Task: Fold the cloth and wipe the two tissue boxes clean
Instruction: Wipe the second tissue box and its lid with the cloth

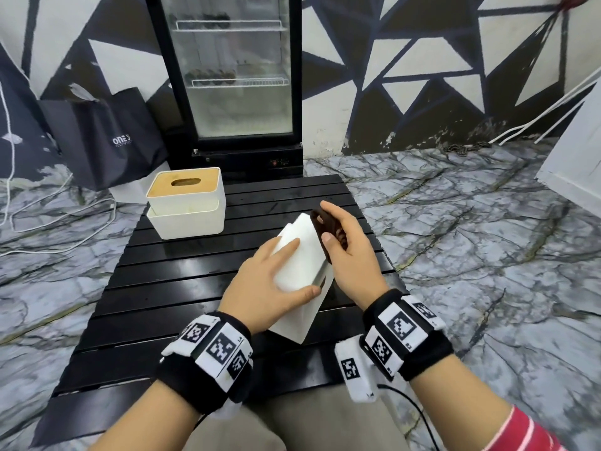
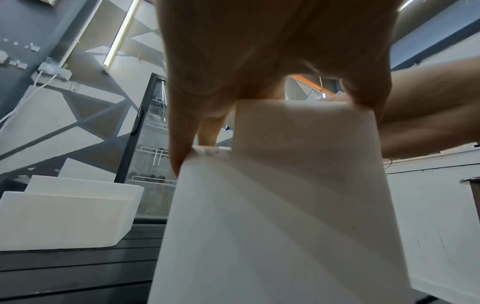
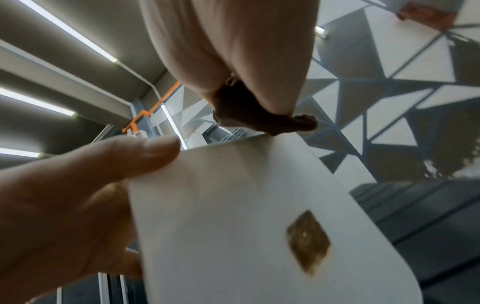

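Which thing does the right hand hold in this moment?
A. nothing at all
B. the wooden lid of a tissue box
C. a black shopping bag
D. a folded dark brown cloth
D: the right hand pinches a folded dark brown cloth against the tilted tissue box, which the left hand steadies on the black table.
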